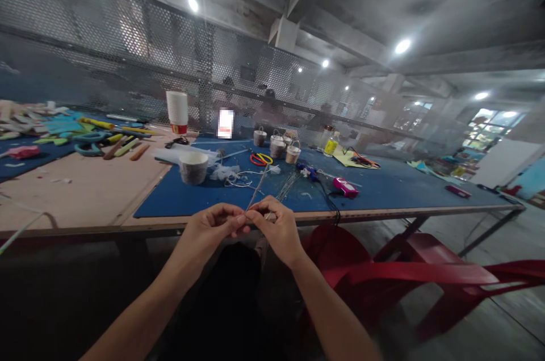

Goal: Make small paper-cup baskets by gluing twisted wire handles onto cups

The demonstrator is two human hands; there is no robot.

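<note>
Just off the table's front edge, my left hand (219, 223) and my right hand (275, 226) meet with fingertips pinched together. Between them they hold a thin brown stem (258, 188), which slants up and away over the blue mat (230, 196). Its lower end is hidden by my fingers. Beyond its tip lie scissors (261, 159) with red and yellow handles. Several thin wires (288, 185) lie to the right of the stem. On the left are a tangle of white string (238, 179) and a grey-white cup (193, 168).
Small cups with handles (278, 147) stand behind the scissors. A glue gun (307, 170) and a pink box (345, 187) lie to the right. Stacked paper cups (177, 111) and tools (123, 146) are at left. Red chairs (409, 273) stand beside me, against the table's front right.
</note>
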